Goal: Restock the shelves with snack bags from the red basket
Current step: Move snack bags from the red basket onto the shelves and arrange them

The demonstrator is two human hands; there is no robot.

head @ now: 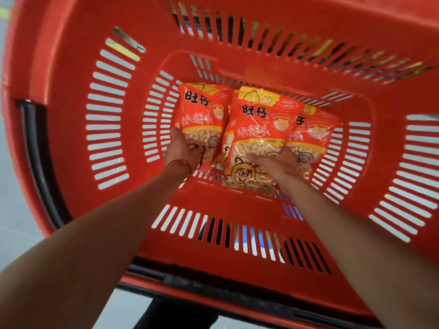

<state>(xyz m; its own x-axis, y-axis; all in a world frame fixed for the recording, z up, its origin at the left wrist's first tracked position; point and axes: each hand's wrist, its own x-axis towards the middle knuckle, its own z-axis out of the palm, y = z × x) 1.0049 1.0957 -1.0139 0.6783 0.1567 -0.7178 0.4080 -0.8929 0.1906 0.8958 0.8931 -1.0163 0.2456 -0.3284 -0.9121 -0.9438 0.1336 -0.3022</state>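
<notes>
Snack bags all sit at the bottom of the red basket (237, 36), none lifted clear yet. At least three identical red-orange packs with clear windows showing small pale puffs: left snack bag (202, 115), front snack bag (257, 129) lying over the middle, and right snack bag (313, 138) partly under it. Another pack edge peeks out between left and front, so possibly a fourth; can't confirm. Both arms reach down into the basket. Left hand (181, 150) is on the lower part of the left snack bag, fingers (177, 136) curled round its edge, gripping it. Right hand (276, 162) is at the lower right corner of the front snack bag, fingers (262, 160) bent onto it and partly tucked out of sight; reads as a grip on that bag, touching the right one too. Thin red wrist band (178, 164) on the left arm. No shelves in view, so nothing shows as placed. Judged stage: pick-up, grabbing a bag per hand. Left to do: lift out, carry to the shelf, place, then come back for the remaining pack or packs. How many are already shelved: cannot tell. Basket has slotted walls, a black handle (35, 150) at the side, and grey floor (14, 210) around it.
</notes>
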